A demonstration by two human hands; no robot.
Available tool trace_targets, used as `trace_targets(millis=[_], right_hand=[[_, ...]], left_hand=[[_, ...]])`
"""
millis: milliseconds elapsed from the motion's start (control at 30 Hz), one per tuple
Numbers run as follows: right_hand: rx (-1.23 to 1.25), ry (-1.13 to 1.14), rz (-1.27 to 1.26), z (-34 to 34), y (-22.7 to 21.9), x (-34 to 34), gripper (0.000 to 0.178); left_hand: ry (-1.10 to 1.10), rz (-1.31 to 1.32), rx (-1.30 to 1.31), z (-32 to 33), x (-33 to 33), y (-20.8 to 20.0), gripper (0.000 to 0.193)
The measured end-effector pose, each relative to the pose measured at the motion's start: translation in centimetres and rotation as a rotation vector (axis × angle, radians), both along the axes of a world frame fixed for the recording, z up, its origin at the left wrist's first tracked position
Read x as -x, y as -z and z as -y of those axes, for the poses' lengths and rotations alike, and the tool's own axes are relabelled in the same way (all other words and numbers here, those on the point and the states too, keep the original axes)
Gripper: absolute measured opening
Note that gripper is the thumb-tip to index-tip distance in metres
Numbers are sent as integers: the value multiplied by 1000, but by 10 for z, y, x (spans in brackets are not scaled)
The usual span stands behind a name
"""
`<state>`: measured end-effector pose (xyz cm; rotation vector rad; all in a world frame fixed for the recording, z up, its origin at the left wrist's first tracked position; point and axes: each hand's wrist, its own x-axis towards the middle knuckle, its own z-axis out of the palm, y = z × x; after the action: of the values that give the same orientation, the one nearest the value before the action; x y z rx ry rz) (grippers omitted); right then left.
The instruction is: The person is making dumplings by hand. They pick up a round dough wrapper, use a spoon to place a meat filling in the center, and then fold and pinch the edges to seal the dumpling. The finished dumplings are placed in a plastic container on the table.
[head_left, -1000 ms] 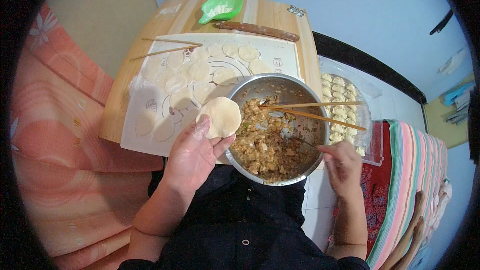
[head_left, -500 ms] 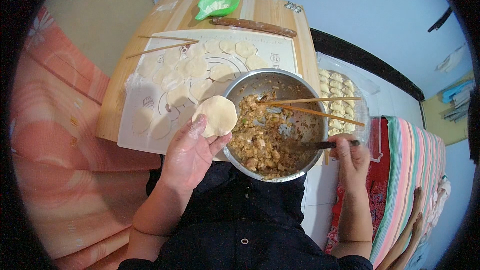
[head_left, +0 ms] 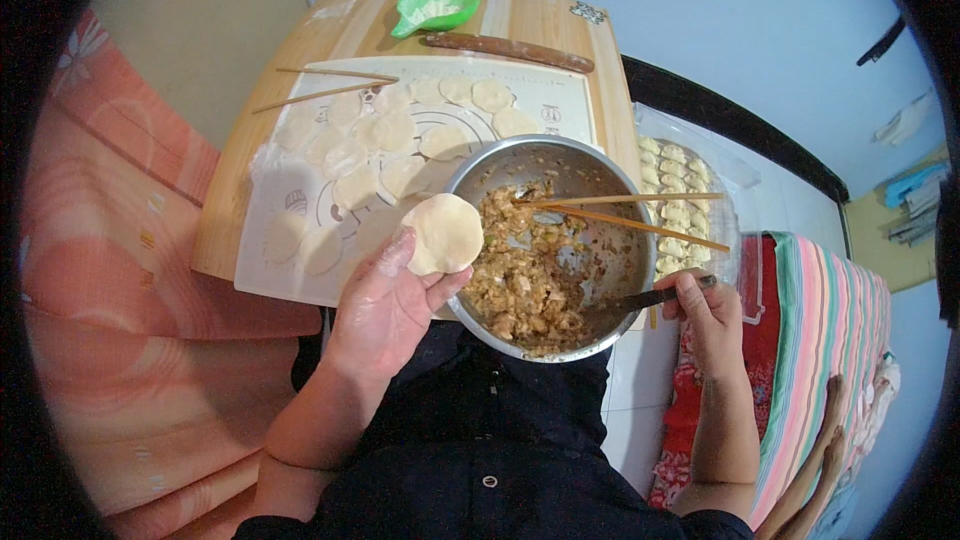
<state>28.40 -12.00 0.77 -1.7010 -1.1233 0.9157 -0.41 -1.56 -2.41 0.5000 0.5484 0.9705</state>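
Cradling a dough round (head_left: 445, 236) by the steel bowl (head_left: 622, 262), the left hand (head_left: 388, 308) lies half-curled, apparently to keep it flat; the right hand (head_left: 710, 325) clasps a dark-handled utensil (head_left: 664, 296) slanted into the bowl.

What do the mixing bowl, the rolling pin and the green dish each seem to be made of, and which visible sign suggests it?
Mixing bowl: metal, probably stainless steel, with a smooth grey wall and shiny rim.
Rolling pin: likely wood, judging by its brown, rather dull surface.
Green dish: perhaps plastic, given its bright, even colour; glazed ceramic remains possible.
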Motion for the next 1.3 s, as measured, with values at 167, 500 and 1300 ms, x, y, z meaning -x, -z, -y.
trace_targets(millis=[167, 500, 1300], right_hand=[[41, -25, -180, 7, 22, -13, 38], [87, 59, -410, 27, 32, 13, 32], [-6, 238, -779, 20, 8, 16, 32]], left_hand=[[-18, 22, 28, 1, -2, -1, 42], [-32, -38, 57, 10, -4, 11, 46], [164, 75, 52, 24, -7, -6, 49]])
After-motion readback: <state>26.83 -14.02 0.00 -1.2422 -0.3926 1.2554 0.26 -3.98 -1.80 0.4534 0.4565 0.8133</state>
